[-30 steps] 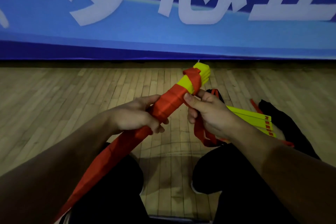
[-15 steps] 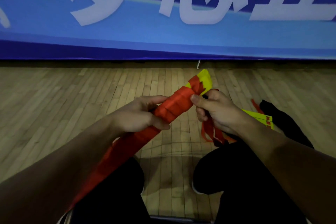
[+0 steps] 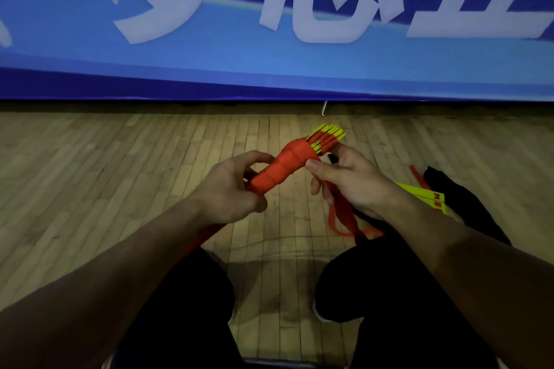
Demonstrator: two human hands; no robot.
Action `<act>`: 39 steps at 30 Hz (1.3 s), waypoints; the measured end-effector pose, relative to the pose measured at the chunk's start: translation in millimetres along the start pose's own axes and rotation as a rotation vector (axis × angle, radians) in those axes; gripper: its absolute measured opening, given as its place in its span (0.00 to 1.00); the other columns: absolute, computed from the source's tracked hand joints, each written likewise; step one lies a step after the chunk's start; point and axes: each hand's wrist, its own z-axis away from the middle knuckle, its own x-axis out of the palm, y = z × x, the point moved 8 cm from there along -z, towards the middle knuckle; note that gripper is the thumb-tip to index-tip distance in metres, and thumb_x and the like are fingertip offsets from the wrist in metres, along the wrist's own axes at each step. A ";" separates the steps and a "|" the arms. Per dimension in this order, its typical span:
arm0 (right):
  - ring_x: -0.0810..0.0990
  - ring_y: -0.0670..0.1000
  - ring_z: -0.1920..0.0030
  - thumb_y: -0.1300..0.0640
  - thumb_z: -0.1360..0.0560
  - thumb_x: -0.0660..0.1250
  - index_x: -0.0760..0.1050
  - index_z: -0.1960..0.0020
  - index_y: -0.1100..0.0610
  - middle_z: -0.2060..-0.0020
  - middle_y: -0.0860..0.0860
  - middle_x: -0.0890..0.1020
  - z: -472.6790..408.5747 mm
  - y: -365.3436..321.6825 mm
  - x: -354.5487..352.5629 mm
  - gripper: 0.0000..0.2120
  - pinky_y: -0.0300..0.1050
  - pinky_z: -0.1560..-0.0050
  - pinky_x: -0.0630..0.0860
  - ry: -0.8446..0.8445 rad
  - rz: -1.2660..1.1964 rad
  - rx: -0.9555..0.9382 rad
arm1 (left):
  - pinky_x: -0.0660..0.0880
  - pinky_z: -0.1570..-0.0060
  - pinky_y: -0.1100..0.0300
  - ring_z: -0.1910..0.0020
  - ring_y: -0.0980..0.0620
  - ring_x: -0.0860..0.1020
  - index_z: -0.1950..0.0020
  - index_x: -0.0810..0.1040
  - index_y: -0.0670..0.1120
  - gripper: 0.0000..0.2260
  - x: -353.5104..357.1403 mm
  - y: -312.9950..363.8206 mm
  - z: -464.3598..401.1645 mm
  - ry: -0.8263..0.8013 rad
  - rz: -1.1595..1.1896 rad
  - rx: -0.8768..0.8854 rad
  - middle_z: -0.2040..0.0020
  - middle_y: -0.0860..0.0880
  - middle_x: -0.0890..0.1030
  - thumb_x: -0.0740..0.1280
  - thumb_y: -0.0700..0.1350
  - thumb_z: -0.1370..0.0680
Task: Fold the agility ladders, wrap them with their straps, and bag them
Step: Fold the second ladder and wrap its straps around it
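A bundle of folded yellow ladder rungs [image 3: 328, 136] wrapped in orange strap [image 3: 284, 165] is held above the wooden floor in front of me. My left hand [image 3: 230, 189] grips the lower wrapped end. My right hand [image 3: 350, 183] pinches the strap at the bundle's upper part, with loose orange strap loops [image 3: 341, 219] hanging below it. A second yellow ladder [image 3: 425, 196] lies on the floor under my right forearm, beside a black bag [image 3: 458, 198].
A blue banner [image 3: 269, 54] with white characters stands along the floor's far edge. My knees in dark trousers [image 3: 359, 278] frame a patch of wooden floor [image 3: 120, 174].
The bundle has dropped lower and turned, so the yellow rung ends now fan out toward the far side. My left hand slid up the wrap, and more strap covers the rungs.
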 end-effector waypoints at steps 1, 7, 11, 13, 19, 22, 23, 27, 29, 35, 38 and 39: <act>0.74 0.49 0.76 0.55 0.21 0.68 0.74 0.45 0.53 0.71 0.54 0.82 -0.8 -0.8 0.3 0.07 0.38 0.73 0.71 -0.008 -0.023 0.007 | 0.78 0.49 0.55 0.50 0.53 0.81 0.35 0.73 0.57 0.29 -0.7 0.4 -0.2 -0.055 0.023 -0.006 0.47 0.50 0.81 0.74 0.35 0.30; 0.70 0.47 0.77 0.50 0.21 0.67 0.74 0.58 0.56 0.77 0.51 0.74 -6.0 -1.8 9.6 0.12 0.42 0.72 0.69 0.026 -0.079 -0.006 | 0.74 0.38 0.46 0.46 0.52 0.82 0.32 0.72 0.56 0.26 0.6 5.0 5.5 -0.229 0.010 -0.053 0.45 0.52 0.83 0.73 0.41 0.27; 0.70 0.47 0.77 0.42 0.23 0.67 0.75 0.58 0.55 0.77 0.49 0.74 -7.8 -0.6 5.1 0.16 0.42 0.72 0.68 0.182 0.034 -0.017 | 0.77 0.46 0.51 0.37 0.46 0.74 0.24 0.37 0.63 0.52 5.4 15.2 4.5 0.112 -0.597 0.148 0.30 0.48 0.64 0.77 0.52 0.29; 0.71 0.45 0.77 0.45 0.23 0.69 0.78 0.55 0.53 0.76 0.50 0.75 -5.5 0.1 4.3 0.12 0.39 0.73 0.68 0.145 0.076 -0.023 | 0.75 0.51 0.56 0.40 0.48 0.73 0.24 0.39 0.67 0.51 0.7 15.1 3.3 0.150 -0.537 0.196 0.32 0.48 0.63 0.75 0.46 0.28; 0.67 0.44 0.78 0.48 0.32 0.72 0.76 0.43 0.49 0.75 0.50 0.72 0.2 3.7 3.0 0.18 0.39 0.75 0.66 -0.034 -0.160 0.027 | 0.75 0.52 0.58 0.49 0.53 0.78 0.26 0.57 0.70 0.48 0.2 13.9 -0.4 -0.133 -0.025 0.155 0.43 0.53 0.75 0.77 0.37 0.33; 0.65 0.45 0.80 0.49 0.33 0.71 0.79 0.56 0.47 0.77 0.50 0.70 2.7 -0.6 11.6 0.07 0.41 0.72 0.65 -0.098 -0.337 0.063 | 0.78 0.53 0.61 0.49 0.54 0.83 0.29 0.66 0.66 0.40 6.3 12.6 3.7 -0.270 0.205 0.102 0.46 0.50 0.82 0.73 0.33 0.31; 0.65 0.45 0.80 0.48 0.34 0.72 0.78 0.55 0.50 0.78 0.50 0.69 2.8 1.2 12.5 0.10 0.41 0.71 0.65 -0.092 -0.365 0.078 | 0.79 0.52 0.60 0.48 0.54 0.83 0.28 0.67 0.63 0.37 8.6 12.0 4.8 -0.303 0.216 0.078 0.45 0.50 0.82 0.72 0.33 0.30; 0.65 0.45 0.80 0.42 0.35 0.72 0.73 0.58 0.55 0.79 0.48 0.69 -2.3 3.3 11.8 0.18 0.42 0.71 0.65 0.098 -0.204 0.078 | 0.76 0.40 0.47 0.42 0.50 0.79 0.22 0.52 0.59 0.44 12.3 13.1 2.8 -0.106 -0.290 0.074 0.37 0.51 0.76 0.77 0.50 0.29; 0.66 0.46 0.79 0.43 0.30 0.73 0.73 0.61 0.55 0.78 0.49 0.70 -4.1 5.1 11.1 0.17 0.41 0.73 0.65 0.171 -0.193 0.081 | 0.77 0.42 0.47 0.40 0.45 0.76 0.22 0.38 0.59 0.51 15.8 19.1 6.2 0.098 -0.647 0.149 0.32 0.48 0.69 0.76 0.53 0.29; 0.68 0.47 0.77 0.48 0.32 0.71 0.76 0.51 0.53 0.75 0.51 0.73 2.4 11.7 5.0 0.14 0.42 0.72 0.67 0.039 -0.325 0.089 | 0.75 0.55 0.59 0.52 0.54 0.78 0.24 0.57 0.62 0.46 -8.8 20.2 3.0 0.092 -0.300 0.214 0.46 0.55 0.75 0.78 0.43 0.33; 0.65 0.45 0.78 0.49 0.30 0.69 0.76 0.46 0.52 0.75 0.50 0.70 2.6 5.8 11.2 0.14 0.42 0.71 0.66 -0.061 -0.381 0.093 | 0.77 0.63 0.64 0.59 0.52 0.81 0.30 0.68 0.61 0.38 -7.8 24.7 3.0 -0.091 -0.054 0.175 0.53 0.51 0.80 0.77 0.35 0.33; 0.64 0.45 0.78 0.49 0.29 0.68 0.76 0.49 0.53 0.76 0.50 0.69 2.5 3.0 16.0 0.12 0.41 0.71 0.66 -0.080 -0.417 0.093 | 0.78 0.61 0.65 0.57 0.52 0.82 0.34 0.71 0.61 0.34 -6.5 21.7 3.2 -0.162 0.020 0.133 0.54 0.49 0.82 0.76 0.34 0.33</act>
